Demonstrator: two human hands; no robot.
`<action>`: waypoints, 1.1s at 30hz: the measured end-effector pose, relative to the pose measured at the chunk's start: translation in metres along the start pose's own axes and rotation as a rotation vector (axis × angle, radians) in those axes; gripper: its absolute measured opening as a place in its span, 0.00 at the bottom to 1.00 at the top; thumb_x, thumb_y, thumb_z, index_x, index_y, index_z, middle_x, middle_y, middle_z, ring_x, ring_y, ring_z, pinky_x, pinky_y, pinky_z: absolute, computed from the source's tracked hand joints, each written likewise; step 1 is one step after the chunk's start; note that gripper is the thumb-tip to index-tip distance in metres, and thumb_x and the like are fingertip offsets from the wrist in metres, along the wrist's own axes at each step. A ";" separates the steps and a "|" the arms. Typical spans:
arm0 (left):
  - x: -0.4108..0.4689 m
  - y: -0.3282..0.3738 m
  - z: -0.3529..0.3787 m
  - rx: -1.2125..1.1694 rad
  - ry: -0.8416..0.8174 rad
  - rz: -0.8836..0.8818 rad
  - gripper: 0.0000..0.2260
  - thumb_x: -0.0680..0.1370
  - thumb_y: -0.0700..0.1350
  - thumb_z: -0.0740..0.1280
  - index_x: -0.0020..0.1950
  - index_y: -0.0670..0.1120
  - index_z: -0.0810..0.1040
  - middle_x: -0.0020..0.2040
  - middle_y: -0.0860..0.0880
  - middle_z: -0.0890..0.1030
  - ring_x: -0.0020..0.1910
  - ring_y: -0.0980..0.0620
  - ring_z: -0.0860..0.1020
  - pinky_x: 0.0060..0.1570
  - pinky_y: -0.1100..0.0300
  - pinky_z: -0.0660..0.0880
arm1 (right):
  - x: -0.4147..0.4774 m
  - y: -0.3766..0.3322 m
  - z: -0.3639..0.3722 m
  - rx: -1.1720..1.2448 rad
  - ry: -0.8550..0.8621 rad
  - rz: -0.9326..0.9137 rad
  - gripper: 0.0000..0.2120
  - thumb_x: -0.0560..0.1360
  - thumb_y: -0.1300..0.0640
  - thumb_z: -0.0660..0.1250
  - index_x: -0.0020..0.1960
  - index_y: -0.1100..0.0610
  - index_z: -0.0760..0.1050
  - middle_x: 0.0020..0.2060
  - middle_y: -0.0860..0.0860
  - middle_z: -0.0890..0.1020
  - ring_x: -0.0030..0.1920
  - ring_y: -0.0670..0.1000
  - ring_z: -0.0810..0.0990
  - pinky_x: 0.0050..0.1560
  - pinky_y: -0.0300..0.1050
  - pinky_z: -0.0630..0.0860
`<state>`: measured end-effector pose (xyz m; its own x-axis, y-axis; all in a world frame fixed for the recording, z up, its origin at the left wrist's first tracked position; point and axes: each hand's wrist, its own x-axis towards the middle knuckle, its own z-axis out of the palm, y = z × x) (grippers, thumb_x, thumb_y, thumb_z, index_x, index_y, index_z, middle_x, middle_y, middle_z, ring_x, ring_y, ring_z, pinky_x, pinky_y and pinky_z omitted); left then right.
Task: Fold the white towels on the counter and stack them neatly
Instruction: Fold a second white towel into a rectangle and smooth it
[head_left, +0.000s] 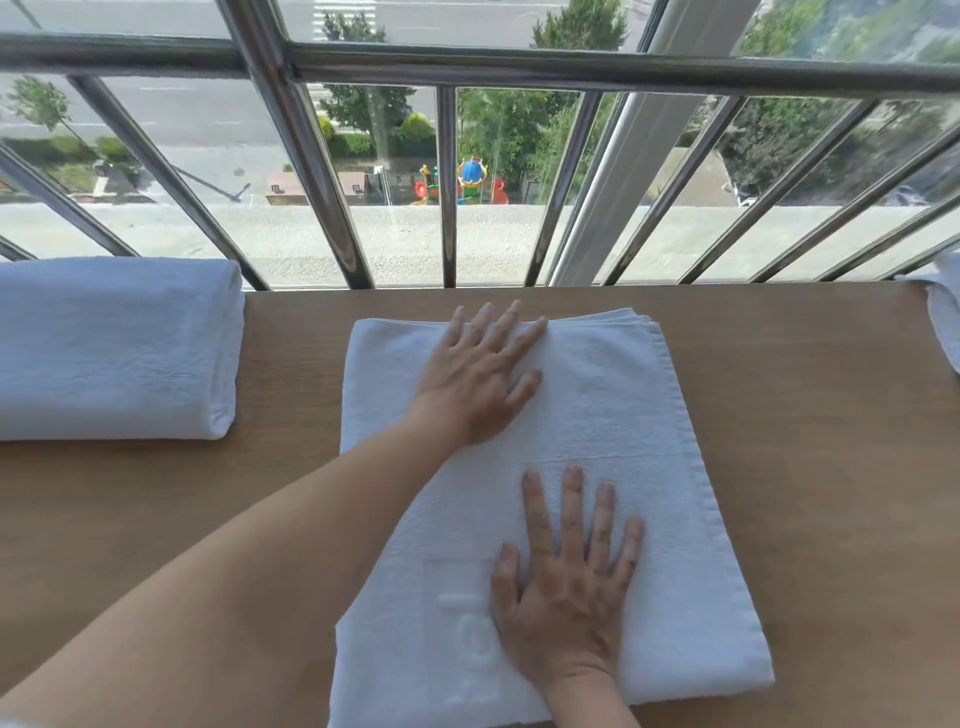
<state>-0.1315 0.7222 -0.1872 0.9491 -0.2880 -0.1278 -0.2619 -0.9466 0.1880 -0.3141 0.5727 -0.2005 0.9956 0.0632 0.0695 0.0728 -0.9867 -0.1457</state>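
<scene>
Towel (623, 415) at centre of counter (805, 415), folded into layered rectangle. Left hand (478, 384) flat on far end, fingers straight. Right hand (566, 592) flat on near end, gripping nothing. Folded towel (114, 348) at left, well apart. Third towel (943, 317) at right edge, state unclear. Probably midway; stacking not yet done.

Wooden counter (805, 415): folded towel (623, 415) centre, thick towel bundle (114, 348) left, towel edge (943, 312) right.

Woven lettering on towel (623, 405); only "el" legible.
</scene>
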 end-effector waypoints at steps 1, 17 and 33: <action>-0.001 0.002 -0.001 0.005 0.011 -0.013 0.29 0.82 0.63 0.43 0.82 0.58 0.47 0.83 0.50 0.49 0.82 0.46 0.48 0.79 0.44 0.41 | 0.000 0.000 -0.001 -0.001 -0.008 0.002 0.34 0.74 0.43 0.58 0.80 0.48 0.61 0.80 0.56 0.58 0.79 0.66 0.55 0.73 0.75 0.53; -0.177 0.027 0.034 -0.081 0.023 -0.311 0.31 0.82 0.64 0.47 0.83 0.55 0.46 0.83 0.52 0.45 0.82 0.49 0.41 0.78 0.45 0.42 | -0.003 0.000 -0.006 -0.018 -0.090 0.035 0.32 0.77 0.44 0.52 0.81 0.47 0.58 0.81 0.55 0.57 0.80 0.64 0.52 0.75 0.71 0.49; -0.106 -0.039 0.013 -0.228 0.082 -0.460 0.32 0.83 0.61 0.44 0.83 0.49 0.41 0.82 0.52 0.38 0.80 0.48 0.35 0.79 0.51 0.38 | 0.000 -0.003 -0.007 -0.014 -0.102 0.043 0.32 0.77 0.42 0.51 0.81 0.47 0.58 0.81 0.56 0.56 0.80 0.64 0.52 0.75 0.72 0.49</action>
<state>-0.2242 0.7876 -0.1939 0.9700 0.1718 -0.1719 0.2220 -0.9143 0.3388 -0.3149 0.5745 -0.1927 0.9987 0.0350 -0.0378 0.0297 -0.9907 -0.1329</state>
